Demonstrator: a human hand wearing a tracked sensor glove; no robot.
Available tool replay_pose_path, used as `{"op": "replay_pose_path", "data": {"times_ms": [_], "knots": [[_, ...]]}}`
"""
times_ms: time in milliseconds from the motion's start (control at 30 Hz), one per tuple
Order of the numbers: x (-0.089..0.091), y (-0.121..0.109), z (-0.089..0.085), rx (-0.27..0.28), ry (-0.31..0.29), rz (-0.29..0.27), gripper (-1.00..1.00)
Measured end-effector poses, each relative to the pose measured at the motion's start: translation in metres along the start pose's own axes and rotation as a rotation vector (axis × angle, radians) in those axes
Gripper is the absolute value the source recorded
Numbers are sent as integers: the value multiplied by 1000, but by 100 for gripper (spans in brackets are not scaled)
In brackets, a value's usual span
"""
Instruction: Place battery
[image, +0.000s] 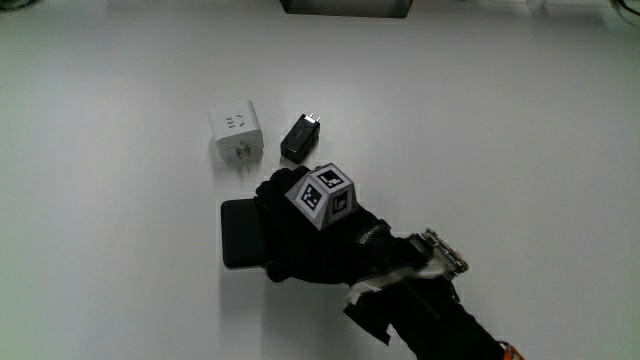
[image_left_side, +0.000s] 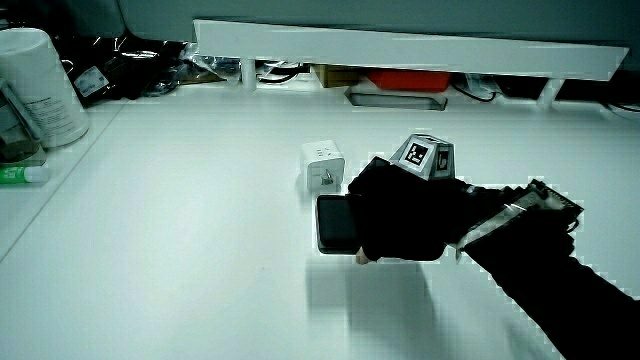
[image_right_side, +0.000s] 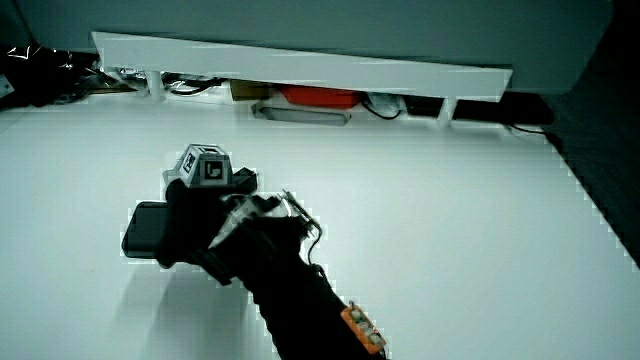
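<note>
We see the hand (image: 300, 235) lying over one end of a flat black battery (image: 240, 233), a slim power-bank sort of slab, with the patterned cube (image: 323, 195) on the back of the glove. The battery's uncovered end sticks out from under the fingers. In a side view the battery (image_left_side: 337, 223) appears slightly above the bench (image_left_side: 180, 250), with a shadow beneath it, so we judge it is not yet fully down, though we cannot be sure. In another side view the battery (image_right_side: 145, 230) again projects from the hand (image_right_side: 195, 235) near the surface.

The grip is closed around the battery, fingers curled over its top and edge; we cannot see the thumb.

A white plug adapter (image: 237, 133) and a small black adapter (image: 300, 136) lie on the bench just farther from the person than the hand, close to the knuckles but apart from the battery. The low partition (image_left_side: 400, 50) runs along the bench's edge, with a white cylindrical container (image_left_side: 35, 85) at one corner.

We judge the step in hand to be the placing itself, near its end. The next move calls for us to lower the battery flat until its whole underside rests on the bench, then loosen the fingers and lift the hand straight away, taking care not to nudge the two adapters close by.
</note>
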Motion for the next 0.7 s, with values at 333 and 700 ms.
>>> {"op": "replay_pose_path", "data": {"times_ms": [333, 700], "knots": [[17, 27, -23, -41, 21, -72, 0], [27, 40, -38, -65, 21, -125, 0]]}}
